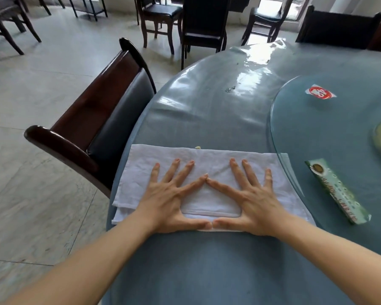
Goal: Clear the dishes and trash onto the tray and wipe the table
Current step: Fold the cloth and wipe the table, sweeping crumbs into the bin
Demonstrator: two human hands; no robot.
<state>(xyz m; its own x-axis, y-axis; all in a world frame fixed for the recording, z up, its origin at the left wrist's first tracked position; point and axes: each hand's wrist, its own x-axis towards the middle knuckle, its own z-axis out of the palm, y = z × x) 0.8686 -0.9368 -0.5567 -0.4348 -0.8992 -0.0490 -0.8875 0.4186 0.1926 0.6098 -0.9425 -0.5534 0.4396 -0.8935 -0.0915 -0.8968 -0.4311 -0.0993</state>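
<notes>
Both forearms lead to the blue counter [207, 102], where the folded white towel [207, 159] lies at the near edge under left hand [169, 201] and right hand [253, 203], fingers splayed flat; risk: a forward push smears the crumb [198, 147] just beyond it.
</notes>
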